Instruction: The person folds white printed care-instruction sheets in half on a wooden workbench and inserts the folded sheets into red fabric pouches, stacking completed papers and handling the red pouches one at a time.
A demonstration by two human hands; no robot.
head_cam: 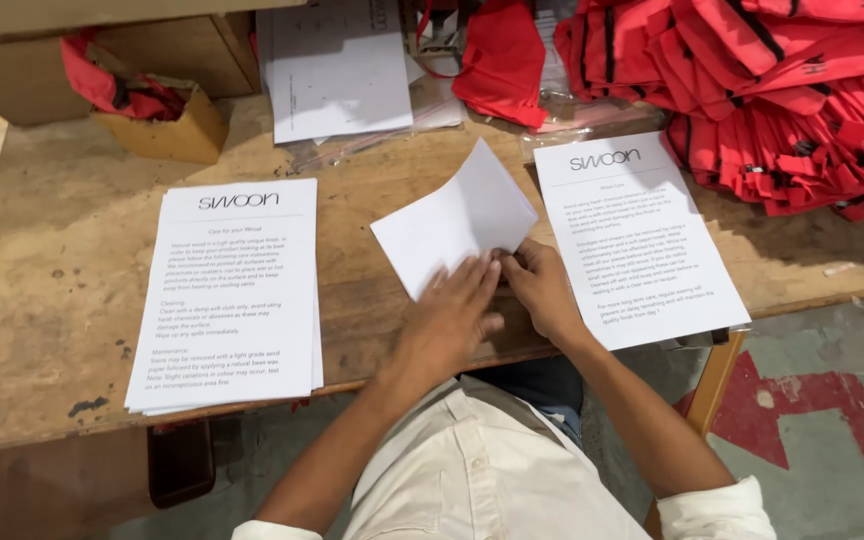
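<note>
Folded white sheet (457, 225) lies mid-table (42, 290), between two printed stacks. Left hand (449, 322) presses flat, fingers spread, on its near corner. Right hand (542, 290) pinches the sheet's near edge, just beside the right stack (642, 245).

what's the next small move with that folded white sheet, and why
Probably slide the left hand along the fold of the white sheet to flatten the crease. Both hands press its near edge, the right hand pinching beside, while the far corner lifts off the wooden table.
</note>
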